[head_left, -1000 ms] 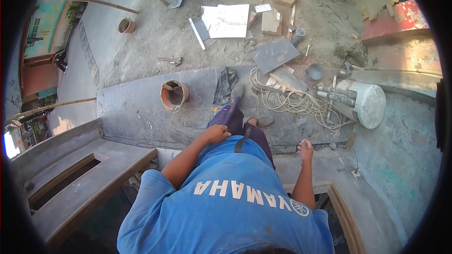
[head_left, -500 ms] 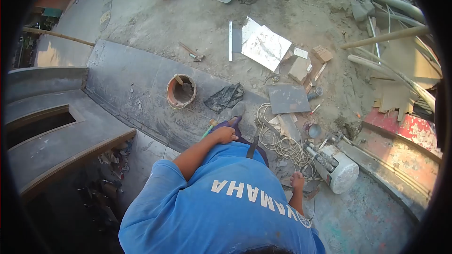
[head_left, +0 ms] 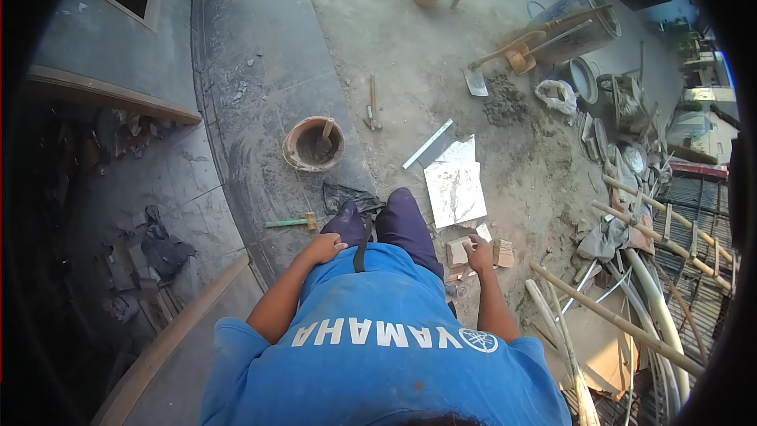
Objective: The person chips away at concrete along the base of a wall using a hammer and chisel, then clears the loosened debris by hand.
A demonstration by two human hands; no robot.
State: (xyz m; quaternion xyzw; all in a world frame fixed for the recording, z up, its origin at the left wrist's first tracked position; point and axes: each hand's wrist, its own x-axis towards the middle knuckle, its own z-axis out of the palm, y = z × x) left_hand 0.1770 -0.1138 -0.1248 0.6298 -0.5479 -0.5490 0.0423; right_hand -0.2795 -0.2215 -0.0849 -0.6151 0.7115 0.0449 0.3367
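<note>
The left hand [head_left: 325, 248] rests at the top of the left leg [head_left: 347, 226], maybe because that is an easy spot. I can't tell if its grip is apart or together. Just left, a green-handled hammer [head_left: 285, 223] lies flat on the floor [head_left: 264, 99], so it probably won't tip. The right hand [head_left: 478, 255] looks bent above a pale block [head_left: 456, 251]; I can't tell if its grip holds anything. Farther off, a bucket [head_left: 303, 132] stands upright, likely to keep its stuff in.
</note>
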